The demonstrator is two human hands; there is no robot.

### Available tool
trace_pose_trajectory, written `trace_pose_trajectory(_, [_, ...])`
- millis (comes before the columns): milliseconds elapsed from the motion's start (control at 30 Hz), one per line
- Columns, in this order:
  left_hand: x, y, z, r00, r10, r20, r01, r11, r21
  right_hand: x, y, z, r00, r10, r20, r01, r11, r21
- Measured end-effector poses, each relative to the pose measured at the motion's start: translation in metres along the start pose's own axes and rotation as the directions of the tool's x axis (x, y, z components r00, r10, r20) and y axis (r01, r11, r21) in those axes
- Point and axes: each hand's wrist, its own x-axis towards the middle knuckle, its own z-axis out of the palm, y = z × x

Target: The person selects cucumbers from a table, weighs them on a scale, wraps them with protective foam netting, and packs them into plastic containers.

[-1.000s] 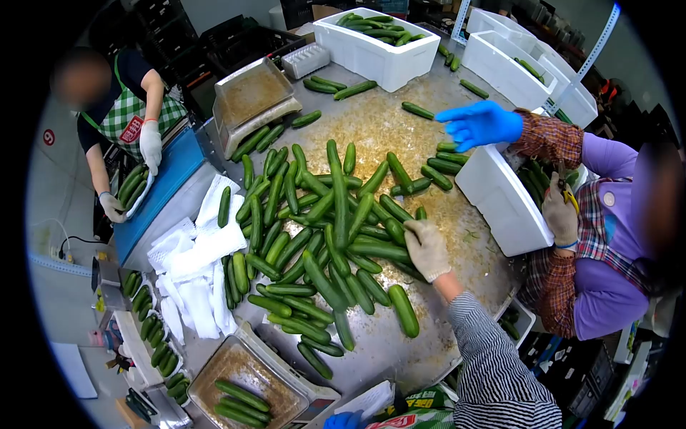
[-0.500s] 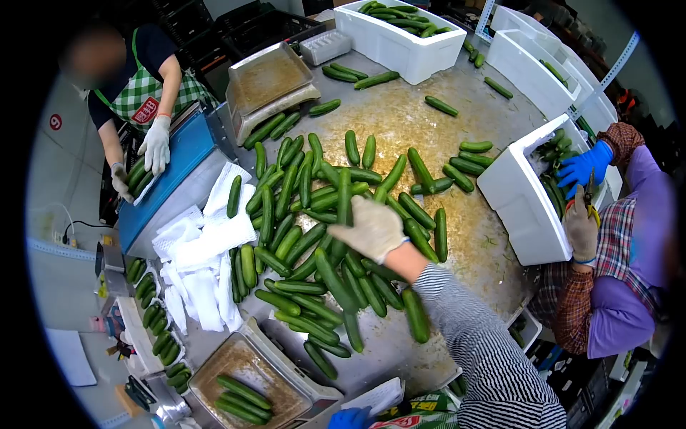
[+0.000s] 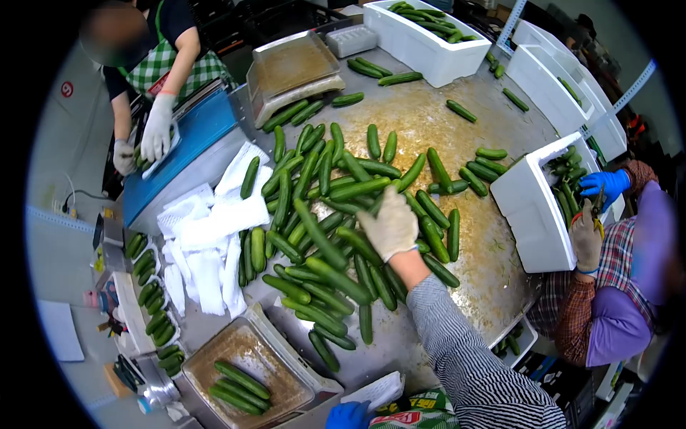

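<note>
My right hand (image 3: pixel 390 225), in an off-white knit glove, reaches over a heap of cucumbers (image 3: pixel 332 282) in the middle of the metal table (image 3: pixel 493 286). Its thumb is spread from the fingers, and it rests on or just above the cucumbers; nothing shows gripped in it. Fingertips lie near the end of one cucumber (image 3: pixel 361 189). At the bottom edge my left hand (image 3: pixel 348 415), in a blue glove, shows only in part, beside a folded white sheet (image 3: pixel 375 392) and the green apron (image 3: pixel 418 413). Its fingers are too hidden to read.
White foam sleeves (image 3: pixel 221 225) lie left of the heap. A near scale (image 3: pixel 282 390) carries several cucumbers; another scale (image 3: pixel 296 68) stands behind. A co-worker at left handles a pack on a blue surface (image 3: pixel 189 157). At right, another, with scissors (image 3: pixel 599 214), reaches into a foam box (image 3: pixel 525 207).
My right hand has swung upright and slightly right over the heap. Several cucumbers beneath it have shifted and lie at new angles. The whole view has moved a little.
</note>
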Motion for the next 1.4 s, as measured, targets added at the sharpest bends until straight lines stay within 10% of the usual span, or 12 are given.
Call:
trace_pose_trajectory(233, [0.008,0.01,-0.014,1.0,0.02,-0.019,-0.021,0.999,-0.038,0.026,0.012,0.015,0.956,0.23,0.184,-0.283,0.888,0.363])
trace_pose_trajectory(333, [-0.001,0.008,-0.014,0.997,0.003,-0.076,-0.011,0.996,-0.094,0.013,0.025,0.005,0.885,-0.161,0.437,-0.456,-0.106,0.884])
trace_pose_trajectory(433, [-0.005,0.01,-0.015,0.998,-0.005,-0.061,-0.002,0.994,-0.112,-0.017,0.018,-0.008,0.885,-0.36,0.296,-0.427,-0.373,0.824])
trace_pose_trajectory(567, [-0.009,0.019,-0.028,0.998,-0.029,-0.058,0.021,0.99,-0.139,-0.04,0.005,-0.023,0.886,-0.367,0.284,-0.425,-0.396,0.814])
trace_pose_trajectory(733, [-0.021,0.023,-0.029,0.995,-0.067,-0.077,0.054,0.986,-0.16,-0.083,-0.01,-0.028,0.817,-0.397,0.418,-0.479,-0.065,0.875])
trace_pose_trajectory(900, [-0.028,0.024,-0.028,0.993,-0.068,-0.095,0.048,0.979,-0.198,-0.155,-0.055,-0.02,0.449,-0.607,0.656,-0.734,0.168,0.658])
trace_pose_trajectory(933, [-0.03,0.024,-0.03,0.993,-0.076,-0.089,0.056,0.976,-0.211,-0.167,-0.066,-0.016,0.467,-0.739,0.485,-0.467,0.26,0.845])
trace_pose_trajectory(967, [-0.032,0.025,-0.034,0.993,-0.086,-0.081,0.066,0.972,-0.225,-0.183,-0.076,-0.017,0.34,-0.74,0.58,-0.844,0.032,0.536])
trace_pose_trajectory(1000, [-0.035,0.026,-0.038,0.993,-0.096,-0.071,0.077,0.968,-0.239,-0.189,-0.087,-0.025,0.313,-0.792,0.524,-0.814,0.06,0.577])
trace_pose_trajectory(1133, [-0.044,0.017,-0.068,0.922,-0.383,-0.052,0.286,0.766,-0.575,-0.225,-0.111,-0.032,0.206,-0.882,0.424,-0.831,0.072,0.552])
trace_pose_trajectory(1233, [-0.05,0.014,-0.081,0.773,-0.616,0.152,0.246,0.071,-0.967,-0.258,-0.117,-0.044,0.295,-0.848,0.441,-0.658,0.154,0.737])
trace_pose_trajectory(1400, [-0.059,-0.015,-0.079,0.905,-0.424,0.047,0.336,0.642,-0.689,-0.312,-0.111,-0.032,0.337,-0.768,0.545,-0.314,0.454,0.834])
